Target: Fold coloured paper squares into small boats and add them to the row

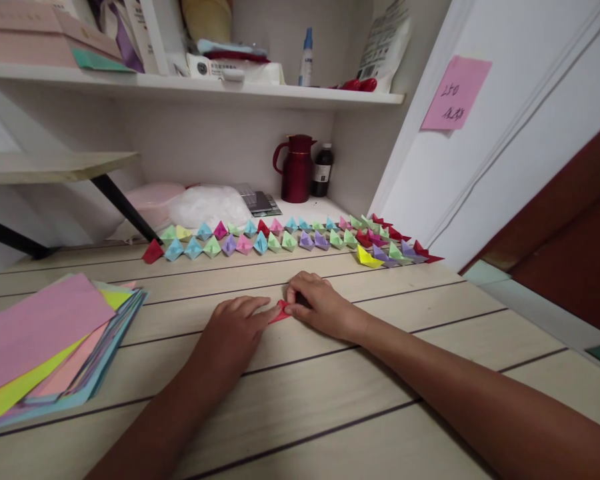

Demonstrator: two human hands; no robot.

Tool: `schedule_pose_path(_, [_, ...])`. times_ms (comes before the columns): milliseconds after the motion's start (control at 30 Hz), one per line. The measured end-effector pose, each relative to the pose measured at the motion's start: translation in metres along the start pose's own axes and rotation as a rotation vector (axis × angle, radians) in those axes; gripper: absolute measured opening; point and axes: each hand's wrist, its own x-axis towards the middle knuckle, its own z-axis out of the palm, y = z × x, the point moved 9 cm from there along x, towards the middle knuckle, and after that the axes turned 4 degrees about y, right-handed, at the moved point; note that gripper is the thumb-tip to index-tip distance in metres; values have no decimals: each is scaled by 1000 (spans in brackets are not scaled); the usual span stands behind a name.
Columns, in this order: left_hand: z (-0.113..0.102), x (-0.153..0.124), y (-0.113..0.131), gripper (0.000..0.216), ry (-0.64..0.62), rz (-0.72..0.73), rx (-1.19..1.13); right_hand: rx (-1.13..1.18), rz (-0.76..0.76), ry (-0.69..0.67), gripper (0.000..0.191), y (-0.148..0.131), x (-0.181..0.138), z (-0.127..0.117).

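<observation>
A small red folded paper [281,312] lies on the wooden table, mostly hidden by the fingers on either side of it. My left hand [237,327] holds down its left end with the thumb and fingertips. From the right, my right hand [323,307] grips it between curled fingers and thumb. Beyond the hands, several small folded paper boats in many colours stand in rows, among them a yellow boat [369,257] and a red boat [153,251]. On the left rests a stack of coloured paper sheets [50,327] with a pink one on top.
Behind the boats are a clear plastic bag [210,205], a dark red jug [297,170] and a dark bottle [323,171]. A white shelf [260,93] runs above them. A pink note [457,93] sticks to the right wall. The slatted table [360,413] spreads around my arms.
</observation>
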Motion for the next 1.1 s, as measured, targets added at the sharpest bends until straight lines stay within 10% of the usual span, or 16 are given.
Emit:
schedule_pose_path(500, [-6, -2, 15, 47, 64, 59, 109, 350, 88, 173, 12, 25, -9, -18])
schedule_pose_path(800, [-7, -4, 17, 50, 55, 77, 119, -117, 5, 71, 11, 6, -5, -10])
schedule_pose_path(1100, [-8, -7, 17, 51, 16, 62, 81, -209, -384, 77, 21, -33, -27, -3])
